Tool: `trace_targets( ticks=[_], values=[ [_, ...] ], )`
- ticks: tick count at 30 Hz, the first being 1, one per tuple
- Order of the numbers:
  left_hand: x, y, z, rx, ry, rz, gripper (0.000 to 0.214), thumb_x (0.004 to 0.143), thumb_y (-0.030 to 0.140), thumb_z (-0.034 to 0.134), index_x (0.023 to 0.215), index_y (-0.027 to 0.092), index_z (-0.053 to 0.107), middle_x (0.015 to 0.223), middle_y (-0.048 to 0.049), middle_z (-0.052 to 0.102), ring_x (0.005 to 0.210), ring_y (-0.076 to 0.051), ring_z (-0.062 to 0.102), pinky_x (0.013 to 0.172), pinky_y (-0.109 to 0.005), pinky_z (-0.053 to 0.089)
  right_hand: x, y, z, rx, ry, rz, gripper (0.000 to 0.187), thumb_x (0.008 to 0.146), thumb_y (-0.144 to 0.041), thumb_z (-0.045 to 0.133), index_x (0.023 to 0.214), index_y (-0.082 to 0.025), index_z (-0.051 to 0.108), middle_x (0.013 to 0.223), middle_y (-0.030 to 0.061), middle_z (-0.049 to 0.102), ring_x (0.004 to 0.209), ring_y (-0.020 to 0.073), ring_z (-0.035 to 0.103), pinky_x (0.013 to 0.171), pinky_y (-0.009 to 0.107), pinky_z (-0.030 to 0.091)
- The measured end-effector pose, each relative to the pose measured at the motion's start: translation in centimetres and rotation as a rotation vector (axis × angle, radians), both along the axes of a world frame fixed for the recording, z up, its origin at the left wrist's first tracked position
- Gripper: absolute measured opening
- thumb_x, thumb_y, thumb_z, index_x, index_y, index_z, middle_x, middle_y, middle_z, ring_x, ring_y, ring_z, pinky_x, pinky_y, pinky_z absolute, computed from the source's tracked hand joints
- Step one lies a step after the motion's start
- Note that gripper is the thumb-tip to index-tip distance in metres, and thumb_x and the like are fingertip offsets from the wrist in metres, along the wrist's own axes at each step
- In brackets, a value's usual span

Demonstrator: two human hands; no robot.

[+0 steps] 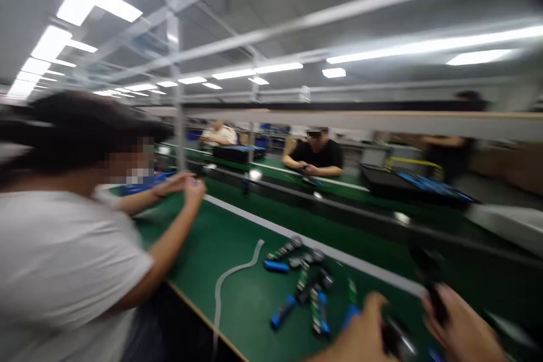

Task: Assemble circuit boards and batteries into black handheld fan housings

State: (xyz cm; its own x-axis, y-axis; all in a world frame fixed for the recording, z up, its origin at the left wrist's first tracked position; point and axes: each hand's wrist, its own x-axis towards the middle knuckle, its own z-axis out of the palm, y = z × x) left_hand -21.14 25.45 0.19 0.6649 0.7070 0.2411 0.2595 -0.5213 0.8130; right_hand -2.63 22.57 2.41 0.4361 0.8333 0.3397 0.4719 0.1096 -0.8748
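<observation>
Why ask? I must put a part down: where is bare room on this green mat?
Bare green mat lies between the pale cable and the heap of blue-capped dark parts, and between that cable and the co-worker's forearm. The heap, beside your left hand, is crowded.

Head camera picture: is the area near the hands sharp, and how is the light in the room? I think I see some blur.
In the head view, blur softens the left hand, the right hand and the dark object near them; the ceiling lights glare and streak; the wide lens bends the frame rail; the green bench mat looks evenly lit.
</observation>
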Motion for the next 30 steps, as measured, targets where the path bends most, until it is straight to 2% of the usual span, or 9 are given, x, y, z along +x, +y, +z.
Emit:
trace_targets(
  ticks=[2,4,6,8,11,14,18,25,30],
  values=[
    [3.9,-0.6,-1.6,-0.166,0.041,-0.032,0.037,0.103,0.034,0.059,0.136,0.017,0.055,0.107,-0.0071,0.071,0.075,-0.017,0.07,0.067,-0.034,0.062,2.5,-1.3,0.0,0.016,0.19,-0.044,0.035,0.104,-0.045,0.059,0.124,-0.016,0.06,0.1,0.0042,0.067,0.071,0.0144,0.065,0.06,0.028,0.057],
    [6.4,-0.1,-2.5,-0.267,0.061,-0.051,0.041,0.104,0.031,0.054,0.142,0.018,0.048,0.106,-0.0076,0.071,0.07,-0.017,0.07,0.066,-0.035,0.062,4.6,-1.4,0.3,0.063,0.323,-0.049,0.041,0.104,-0.055,0.049,0.121,-0.018,0.056,0.08,-0.0027,0.058,0.053,0.0091,0.052,0.043,0.02,0.042],
    [7.7,1.4,-2.6,-0.25,0.014,-0.036,0.047,0.1,0.027,0.059,0.144,0.019,0.046,0.131,-0.014,0.064,0.103,-0.026,0.069,0.093,-0.049,0.058,5.9,-0.6,0.5,0.117,0.408,-0.001,0.051,0.092,-0.066,0.059,0.118,-0.023,0.051,0.075,-0.0063,0.053,0.05,0.0088,0.049,0.038,0.017,0.034],
    [7.8,3.2,-2.0,-0.213,-0.039,-0.019,0.046,0.09,0.026,0.069,0.133,0.017,0.058,0.145,-0.0161,0.054,0.134,-0.036,0.051,0.116,-0.062,0.036,6.2,0.5,0.3,0.14,0.463,0.076,0.058,0.081,-0.067,0.068,0.117,-0.026,0.046,0.071,-0.0091,0.051,0.043,0.007,0.042,0.034,0.015,0.028],
    [7.0,4.9,-0.9,-0.211,-0.134,-0.006,0.04,0.076,0.025,0.077,0.113,0.017,0.069,0.149,-0.0182,0.052,0.149,-0.042,0.029,0.125,-0.062,0.01,5.3,1.8,-0.8,0.128,0.514,0.198,0.06,0.078,-0.063,0.074,0.117,-0.025,0.047,0.064,-0.0114,0.052,0.035,0.0048,0.034,0.032,0.015,0.022],
    [6.4,5.0,-0.3,-0.33,-0.242,-0.059,0.042,0.082,0.04,0.068,0.118,0.018,0.066,0.141,-0.0174,0.061,0.139,-0.037,0.046,0.121,-0.055,0.029,3.4,1.6,-2.5,0.086,0.525,0.304,0.053,0.079,-0.055,0.077,0.114,-0.022,0.055,0.068,-0.0073,0.058,0.036,0.0036,0.035,0.034,0.016,0.025],
    [6.5,3.8,-0.2,-0.56,-0.346,-0.111,0.049,0.093,0.055,0.052,0.115,0.014,0.064,0.103,-0.0142,0.076,0.09,-0.029,0.072,0.087,-0.045,0.058,0.6,0.3,-3.7,0.013,0.509,0.438,0.041,0.081,-0.042,0.076,0.115,-0.023,0.061,0.099,0.0032,0.067,0.047,0.0042,0.044,0.04,0.018,0.036],
    [6.0,4.1,0.4,-0.571,-0.454,0.108,0.029,0.085,0.048,0.067,0.087,0.019,0.064,0.083,-0.0038,0.07,0.081,-0.022,0.066,0.077,-0.034,0.054,-0.7,-0.7,-4.4,-0.194,0.393,0.434,0.035,0.091,-0.033,0.058,0.124,-0.021,0.056,0.066,-0.0075,0.054,0.043,0.0094,0.045,0.041,0.021,0.038],
    [5.8,4.6,1.0,-0.453,-0.348,0.185,0.026,0.076,0.045,0.071,0.074,0.019,0.066,0.068,0.0012,0.063,0.069,-0.019,0.058,0.069,-0.03,0.047,-0.5,-1.2,-4.3,-0.219,0.19,0.34,0.02,0.094,-0.038,0.056,0.093,-0.019,0.061,0.055,-0.0064,0.054,0.049,0.0112,0.048,0.053,0.025,0.038]
  ],
)
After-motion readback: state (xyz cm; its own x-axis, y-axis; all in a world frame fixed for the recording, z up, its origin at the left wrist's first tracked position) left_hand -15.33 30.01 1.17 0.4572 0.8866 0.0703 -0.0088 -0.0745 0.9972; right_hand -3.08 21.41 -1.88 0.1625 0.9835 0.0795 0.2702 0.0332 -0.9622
